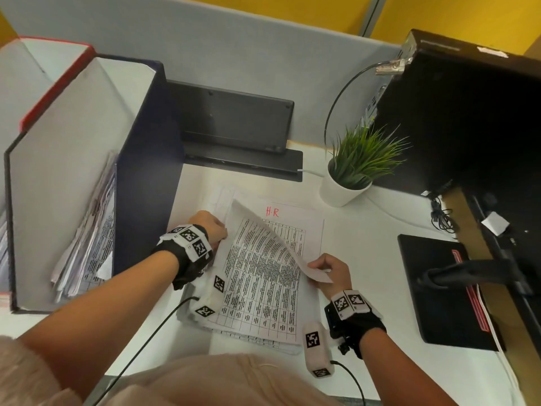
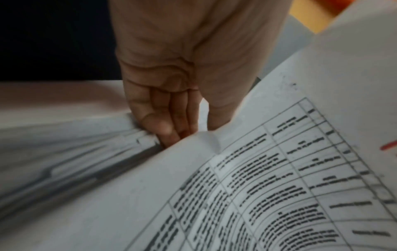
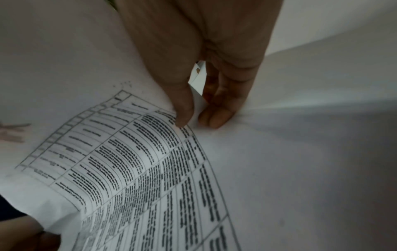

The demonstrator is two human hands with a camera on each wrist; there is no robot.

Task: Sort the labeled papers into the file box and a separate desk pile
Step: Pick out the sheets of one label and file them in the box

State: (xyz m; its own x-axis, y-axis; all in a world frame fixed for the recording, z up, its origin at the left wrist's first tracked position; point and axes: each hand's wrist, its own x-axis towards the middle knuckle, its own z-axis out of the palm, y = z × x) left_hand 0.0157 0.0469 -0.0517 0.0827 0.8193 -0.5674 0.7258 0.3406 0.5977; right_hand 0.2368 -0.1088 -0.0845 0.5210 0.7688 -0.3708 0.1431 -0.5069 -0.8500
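A stack of printed table sheets (image 1: 257, 336) lies mid-desk. Its top sheet (image 1: 263, 273) is lifted and curled over. My right hand (image 1: 317, 269) pinches that sheet's right edge between thumb and fingers (image 3: 217, 117), seen close in the right wrist view on the top sheet (image 3: 139, 161). My left hand (image 1: 215, 230) grips the sheet's left edge, fingertips (image 2: 165, 130) tucked under the top sheet (image 2: 257, 186) at the stack's side. Below lies a sheet with a red "H.R" label (image 1: 272, 211). The dark blue file box (image 1: 146, 171) stands left, with papers (image 1: 87, 238) inside.
A red-edged file box (image 1: 55, 83) stands beside the blue one. A potted plant (image 1: 351, 171) sits behind the stack, near a black device (image 1: 234, 121). A black case (image 1: 468, 112) and a black pad (image 1: 439, 288) fill the right side. Wrist cables trail over the desk's front edge.
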